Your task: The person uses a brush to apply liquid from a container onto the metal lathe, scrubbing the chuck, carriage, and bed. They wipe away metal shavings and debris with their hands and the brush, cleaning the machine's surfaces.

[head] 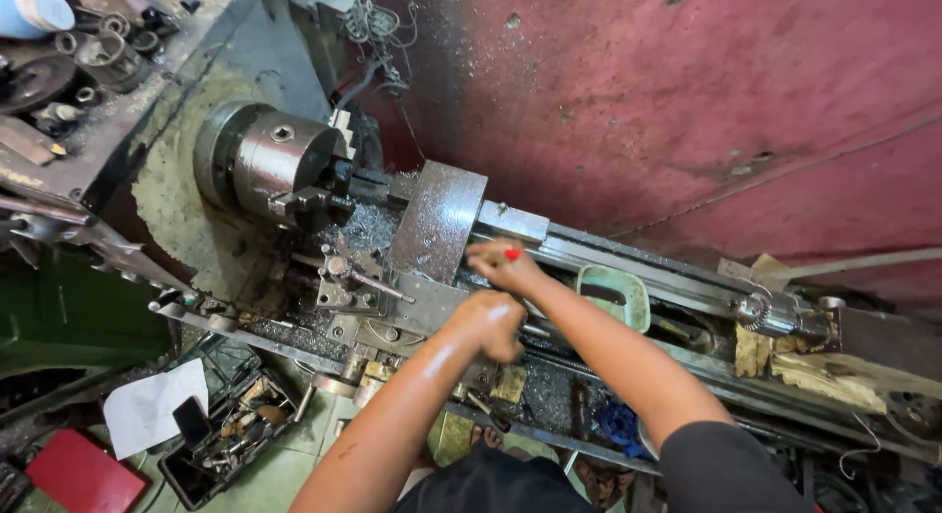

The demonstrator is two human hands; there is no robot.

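As the view looks down from the person's head, a metal lathe (549,278) runs slantwise across the frame in front of a dark red wall (687,91). The right hand (502,266) rests on the flat grey metal plate (439,222) of the lathe's carriage, its fingers curled around a small tool with a red tip (512,254); the rest of that tool is hidden by the fingers. The left hand (491,324) lies just below and beside the right one, closed in a loose fist over the front of the carriage; what it grips, if anything, cannot be told. To the left of both hands stands the tool post (343,278), and beyond it the round steel chuck (280,160), with bright metal shavings (368,224) heaped between the two. A pale green oval dish (614,295) sits on the lathe bed just right of the right forearm. Farther right, pieces of torn cardboard (814,371) lie near the tailstock (785,315). At lower left, on the floor, are a black tray of small tools (231,435), a white sheet of paper (152,407) and a flat red object (83,474). A shelf of round metal parts (88,52) fills the upper left corner.
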